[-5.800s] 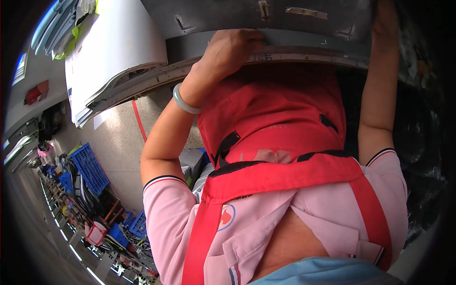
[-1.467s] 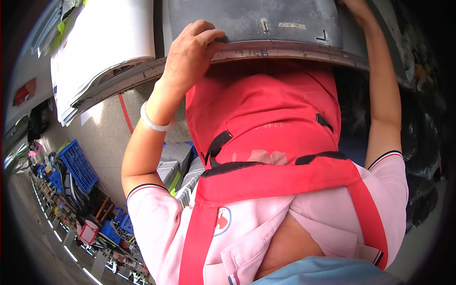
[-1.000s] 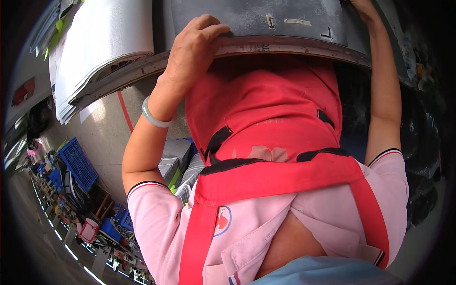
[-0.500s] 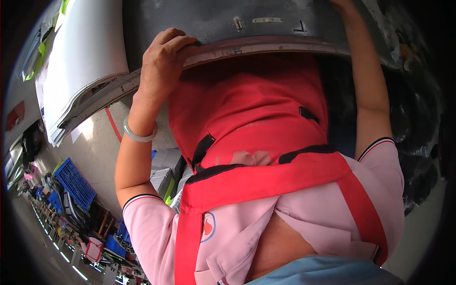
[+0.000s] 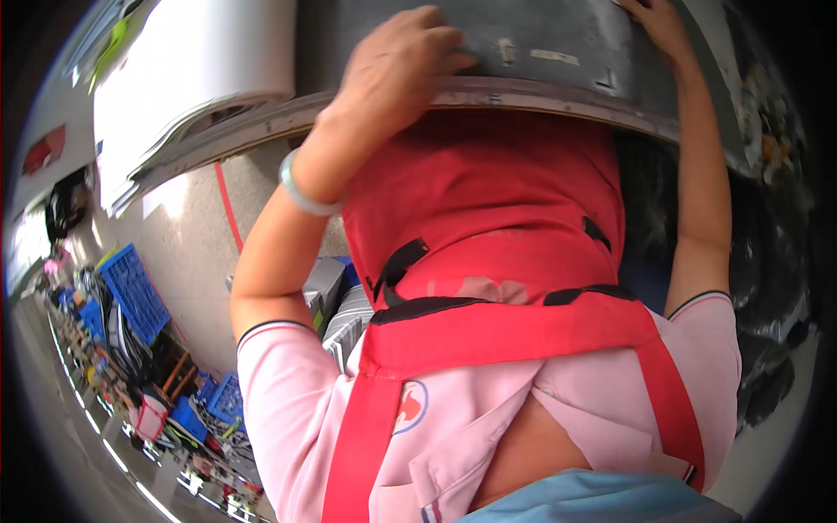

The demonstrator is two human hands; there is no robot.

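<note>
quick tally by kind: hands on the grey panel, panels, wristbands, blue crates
hands on the panel: 2, left hand and right hand
large panels: 2, grey panel and white panel
pale wristband: 1
blue crates: 2, and
total: 7

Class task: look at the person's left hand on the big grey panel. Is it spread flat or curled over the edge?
Curled. The left hand bends its fingers over the near rim of the grey panel, knuckles raised rather than lying flat.

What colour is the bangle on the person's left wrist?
The smooth rounded bangle is pale translucent grey-green, seen best in the head view, just below the left hand.
</note>
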